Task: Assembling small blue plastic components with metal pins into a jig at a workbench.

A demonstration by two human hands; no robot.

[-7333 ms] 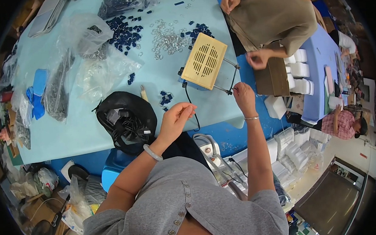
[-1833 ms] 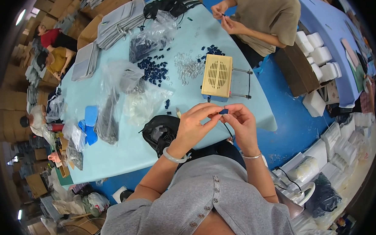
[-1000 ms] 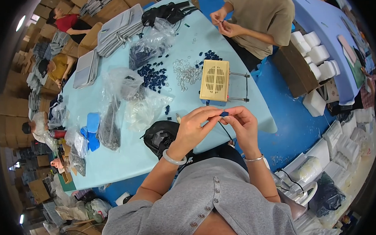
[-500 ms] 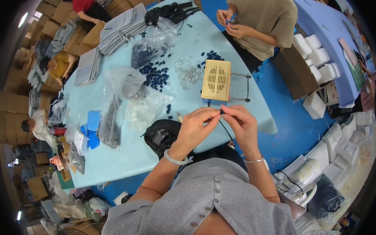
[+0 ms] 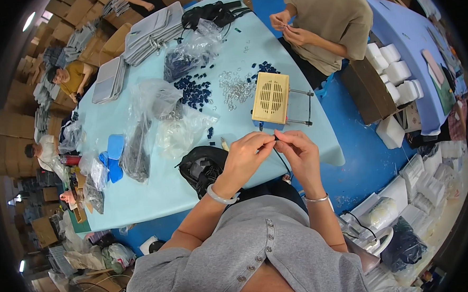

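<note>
My left hand (image 5: 246, 155) and my right hand (image 5: 301, 152) meet fingertip to fingertip above the table's near right edge. Between their pinched thumbs and forefingers is a small dark piece (image 5: 276, 138), mostly covered by the fingers, its exact kind too small to make out. Just beyond them stands a cream-yellow box-shaped device (image 5: 271, 97) with a slotted top and metal rods at its right side. Farther left lie a pile of small dark blue pieces (image 5: 193, 93) and a scatter of small shiny metal pieces (image 5: 235, 89).
On the light blue table (image 5: 168, 197) are a black bag (image 5: 203, 171), clear plastic bags (image 5: 180, 130), blue flat pieces (image 5: 115, 147) and stacked grey panels (image 5: 154, 31). Across the right edge, a co-worker (image 5: 325, 25) handles something small. A brown carton (image 5: 366, 91) stands at right.
My hands stay pinched together in nearly the same place. The co-worker in yellow at far left has lifted their head, and the person in red has moved mostly out of view.
</note>
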